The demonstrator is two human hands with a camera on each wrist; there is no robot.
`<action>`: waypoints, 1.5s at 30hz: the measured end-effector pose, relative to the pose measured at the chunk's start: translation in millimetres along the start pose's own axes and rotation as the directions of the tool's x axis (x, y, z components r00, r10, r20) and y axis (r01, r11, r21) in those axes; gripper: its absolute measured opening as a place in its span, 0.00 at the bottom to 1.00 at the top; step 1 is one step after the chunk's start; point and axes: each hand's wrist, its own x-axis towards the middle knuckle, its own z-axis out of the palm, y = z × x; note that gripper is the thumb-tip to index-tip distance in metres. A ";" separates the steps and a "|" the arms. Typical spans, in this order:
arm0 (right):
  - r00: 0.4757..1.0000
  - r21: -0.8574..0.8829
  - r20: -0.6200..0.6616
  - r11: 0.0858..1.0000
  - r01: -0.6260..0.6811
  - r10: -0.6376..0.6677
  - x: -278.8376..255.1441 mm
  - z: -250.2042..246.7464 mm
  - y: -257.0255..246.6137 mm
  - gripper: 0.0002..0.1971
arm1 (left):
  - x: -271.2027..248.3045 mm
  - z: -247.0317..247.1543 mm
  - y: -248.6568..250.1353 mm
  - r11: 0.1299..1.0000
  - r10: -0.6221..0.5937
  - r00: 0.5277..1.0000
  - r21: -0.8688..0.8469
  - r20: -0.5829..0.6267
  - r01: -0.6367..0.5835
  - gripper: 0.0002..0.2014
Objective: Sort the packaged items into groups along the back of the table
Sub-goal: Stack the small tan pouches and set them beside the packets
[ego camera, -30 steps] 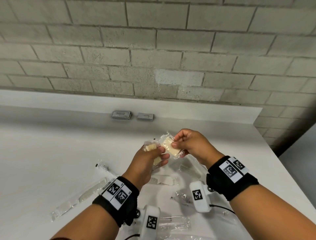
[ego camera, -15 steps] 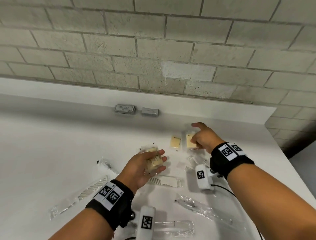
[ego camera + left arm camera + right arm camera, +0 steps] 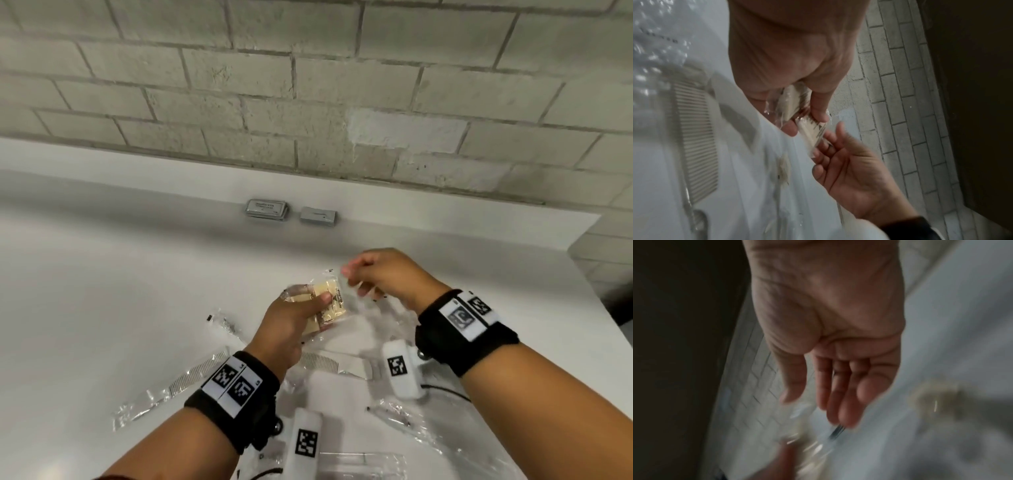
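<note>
The white surface (image 3: 102,291) fills the lower frame. Near its back edge, upper centre, lie two grey packets (image 3: 267,209) side by side. Lower left lies a wrapped comb (image 3: 178,380); another wrapped comb (image 3: 329,363) lies at centre, clear wrappers (image 3: 394,414) below it.

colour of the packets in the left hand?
Pale yellow packets in clear wrap with dark print, gripped by the left hand; head view.

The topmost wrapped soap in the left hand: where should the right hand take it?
By the free far edge of the topmost soap packet, coming from the right. The left hand pinches its near end against the stack, so that edge sticks out toward the open right hand.
</note>
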 end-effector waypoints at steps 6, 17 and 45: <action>0.999 0.245 -0.015 0.969 -0.029 0.034 -30.8 11.8 8.6 0.06 | -4.3 14.1 -2.2 0.993 0.054 0.998 0.108 0.033 -0.057 0.13; 0.860 -0.033 -0.298 0.904 0.425 -0.415 -67.5 11.8 16.0 0.22 | -26.4 23.1 6.7 0.987 -0.005 0.992 0.161 0.130 -0.016 0.15; 0.980 0.226 -0.195 0.970 0.085 -0.040 -44.1 -21.7 9.8 0.08 | -16.0 21.7 15.4 0.990 -0.091 0.993 0.114 0.079 0.082 0.05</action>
